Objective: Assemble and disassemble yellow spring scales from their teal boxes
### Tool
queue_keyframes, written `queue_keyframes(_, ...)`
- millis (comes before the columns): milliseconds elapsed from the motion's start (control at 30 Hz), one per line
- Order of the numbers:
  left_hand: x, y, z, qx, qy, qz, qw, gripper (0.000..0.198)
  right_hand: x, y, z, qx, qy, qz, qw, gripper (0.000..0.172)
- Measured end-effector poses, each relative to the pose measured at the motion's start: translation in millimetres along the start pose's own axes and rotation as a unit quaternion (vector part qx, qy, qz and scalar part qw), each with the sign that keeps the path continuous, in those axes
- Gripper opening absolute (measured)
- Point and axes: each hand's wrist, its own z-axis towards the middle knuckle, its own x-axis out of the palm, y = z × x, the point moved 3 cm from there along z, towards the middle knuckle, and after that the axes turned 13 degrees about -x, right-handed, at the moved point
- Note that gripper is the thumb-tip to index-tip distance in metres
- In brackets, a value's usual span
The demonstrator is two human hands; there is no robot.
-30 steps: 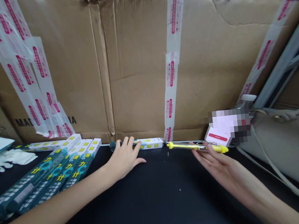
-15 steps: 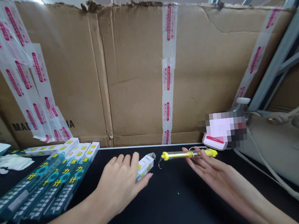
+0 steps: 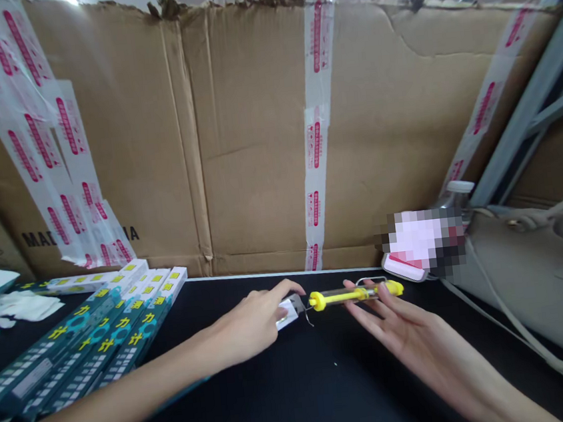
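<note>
My left hand [image 3: 257, 317] is closed around a slim carton [image 3: 286, 314], its white end and a grey inner flap showing past the fingers. Most of the carton's length is hidden under my hand and forearm. In my right hand [image 3: 392, 310], palm up, lies a clear tubular spring scale [image 3: 338, 296] with yellow ends, gripped between thumb and fingers. The wire hook at the scale's left end touches or nearly touches the carton's open end; I cannot tell which. To the left, several teal-and-white spring scale cartons [image 3: 117, 329] lie side by side on the black table [image 3: 301, 397].
A tall cardboard panel [image 3: 254, 140] stands behind the table. White gloves [image 3: 24, 306] lie at far left. On the right are a phone [image 3: 405, 265], partly blurred out, a capped bottle [image 3: 460, 187] and a beige bag [image 3: 535, 285] with straps.
My left hand has shifted right with the carton and turned, bringing the carton's end close to the scale's hook. The spring scale in my right hand has barely moved.
</note>
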Motion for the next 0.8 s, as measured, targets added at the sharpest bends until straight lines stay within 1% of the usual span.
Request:
queue_keyframes(100, -5.1, 0, -17, 0.047, 0.052, -0.047, 0.996, 0.04, -1, -2, -1, 0.002, 0.017, 0.005, 1.0, 0.015)
queue_keyframes(167, -5.4, -2, -30, 0.059, 0.07, -0.067, 0.994, 0.039, -2, -3, -1, 0.0, 0.035, 0.007, 0.999, 0.011)
queue_keyframes(267, -1.6, -1, -44, 0.017, 0.054, -0.085, 0.995, 0.028, -3, -5, -2, -0.008, 0.062, 0.004, 0.998, 0.014)
queue_keyframes(367, 4.6, -1, -50, -0.029, 0.03, -0.085, 0.995, 0.031, -5, -6, -2, -0.01, 0.076, 0.0, 0.997, 0.015)
queue_keyframes(433, 8.3, -1, -51, -0.04, 0.016, -0.08, 0.996, 0.034, -6, -8, -1, -0.01, 0.081, -0.005, 0.997, 0.014)
queue_keyframes(500, 11.1, -1, -52, -0.031, 0.004, -0.075, 0.997, 0.034, -6, -8, -1, -0.01, 0.081, -0.009, 0.997, 0.013)
queue_keyframes(567, 13.1, 0, -53, -0.005, -0.004, -0.074, 0.997, 0.03, -6, -8, -1, -0.012, 0.08, -0.009, 0.997, 0.013)
queue_keyframes(733, 11.1, -1, -55, 0.142, -0.048, -0.053, 0.987, 0.022, -6, -6, -1, -0.015, 0.08, -0.005, 0.997, 0.013)
queue_keyframes(800, 10.6, -2, -54, 0.165, -0.046, -0.049, 0.984, 0.022, -6, -5, -1, -0.017, 0.082, -0.005, 0.997, 0.013)
